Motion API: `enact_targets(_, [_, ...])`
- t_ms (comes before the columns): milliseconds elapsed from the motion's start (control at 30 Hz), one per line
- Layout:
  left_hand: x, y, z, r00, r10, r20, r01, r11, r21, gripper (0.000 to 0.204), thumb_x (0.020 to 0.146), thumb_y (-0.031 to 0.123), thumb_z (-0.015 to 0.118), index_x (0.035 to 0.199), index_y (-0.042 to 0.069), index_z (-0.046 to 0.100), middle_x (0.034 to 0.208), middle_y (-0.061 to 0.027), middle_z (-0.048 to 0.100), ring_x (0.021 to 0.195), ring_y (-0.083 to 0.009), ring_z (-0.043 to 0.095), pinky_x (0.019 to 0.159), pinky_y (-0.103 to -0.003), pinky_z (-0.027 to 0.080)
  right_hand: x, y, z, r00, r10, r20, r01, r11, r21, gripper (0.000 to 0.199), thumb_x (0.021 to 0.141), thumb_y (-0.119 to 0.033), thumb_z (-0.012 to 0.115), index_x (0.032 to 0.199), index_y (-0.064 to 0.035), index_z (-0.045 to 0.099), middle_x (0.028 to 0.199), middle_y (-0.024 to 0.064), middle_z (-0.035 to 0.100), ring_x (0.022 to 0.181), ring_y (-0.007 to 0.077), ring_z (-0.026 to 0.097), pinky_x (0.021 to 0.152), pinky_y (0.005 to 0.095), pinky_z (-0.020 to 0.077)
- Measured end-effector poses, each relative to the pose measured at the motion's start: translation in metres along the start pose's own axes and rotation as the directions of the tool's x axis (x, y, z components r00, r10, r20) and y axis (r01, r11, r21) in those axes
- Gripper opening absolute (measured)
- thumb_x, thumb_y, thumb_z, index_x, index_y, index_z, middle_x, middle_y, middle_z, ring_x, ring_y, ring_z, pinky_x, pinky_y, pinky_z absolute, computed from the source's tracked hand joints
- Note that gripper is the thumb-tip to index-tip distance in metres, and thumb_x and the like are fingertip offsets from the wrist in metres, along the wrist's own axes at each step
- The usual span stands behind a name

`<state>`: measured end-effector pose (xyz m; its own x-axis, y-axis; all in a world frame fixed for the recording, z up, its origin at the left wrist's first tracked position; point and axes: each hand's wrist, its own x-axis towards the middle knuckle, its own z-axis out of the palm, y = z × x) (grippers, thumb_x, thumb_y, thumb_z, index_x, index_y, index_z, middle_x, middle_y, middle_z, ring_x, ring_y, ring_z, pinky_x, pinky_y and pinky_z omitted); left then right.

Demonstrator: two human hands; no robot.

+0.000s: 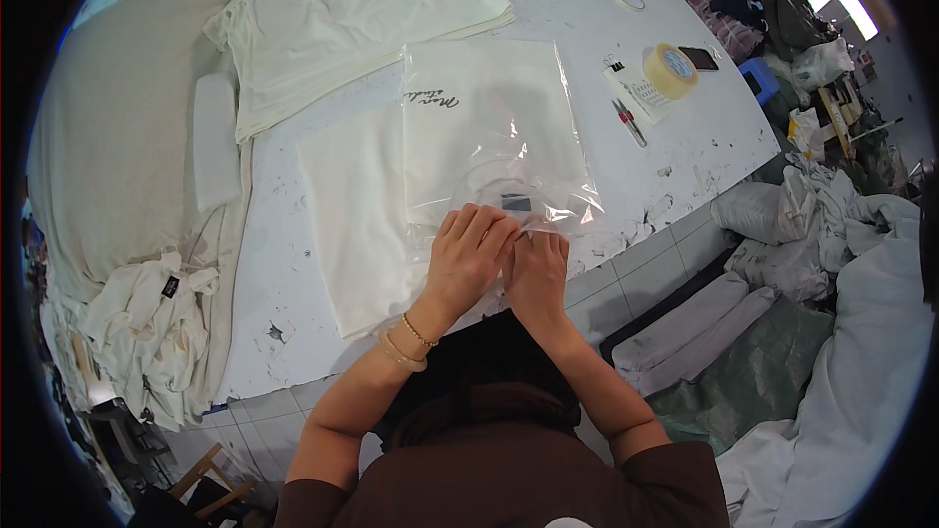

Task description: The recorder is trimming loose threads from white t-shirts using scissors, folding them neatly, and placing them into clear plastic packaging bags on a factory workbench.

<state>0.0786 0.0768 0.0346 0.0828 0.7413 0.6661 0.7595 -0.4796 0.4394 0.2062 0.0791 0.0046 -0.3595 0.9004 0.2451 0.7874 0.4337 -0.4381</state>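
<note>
A folded white T-shirt (pixel 469 137) with dark script lettering lies inside a clear plastic bag (pixel 577 191) on the table. Its collar and a dark neck label (pixel 515 202) show through the film close to my hands. At the bag's near edge, my left hand (pixel 468 252), with a bracelet and a bangle on its wrist, has its fingers curled on the film. My right hand (pixel 536 274) is right beside it, fingers bent over the same edge. Both hands cover part of that edge. Partly under the bag, to the left, lies another folded white garment (pixel 357 215).
White shirts (pixel 362 10) lie spread at the back of the white table (pixel 264 274). At right are a tape roll (pixel 670 71), red-handled snips (pixel 630 123) and a phone (pixel 698 59). A beige cloth-covered surface (pixel 117 117) stands left; fabric heaps (pixel 861 332) lie right.
</note>
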Motion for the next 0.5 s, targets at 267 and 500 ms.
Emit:
enact_targets(267, [-0.005,0.001,0.0,0.999,0.004,0.044,-0.004,1.0,-0.011,0.015,0.074,0.007,0.069,0.086,0.006,0.06,0.083,-0.0043,0.056,0.076,-0.023,0.054,0.067,-0.034,0.043,0.006,0.006,0.021,0.982,-0.134,-0.136,0.123,0.988,-0.09,0.043,0.082,-0.015,0.057,0.121,0.0037,0.052,0.13,0.0216,0.045,0.117,0.036,0.046,0.099,0.0441,0.0337])
enact_targets(500, [0.002,0.001,-0.003,0.992,-0.053,0.112,0.059,0.997,-0.054,0.01,0.077,0.004,0.065,0.086,0.006,0.06,0.085,-0.0046,0.057,0.078,-0.0234,0.054,0.067,-0.035,0.043,0.023,0.005,0.025,0.989,-0.03,-0.145,0.018,0.997,-0.08,0.049,0.083,-0.022,0.057,0.127,-0.0016,0.047,0.131,0.0162,0.046,0.117,0.0328,0.046,0.096,0.0448,0.0321])
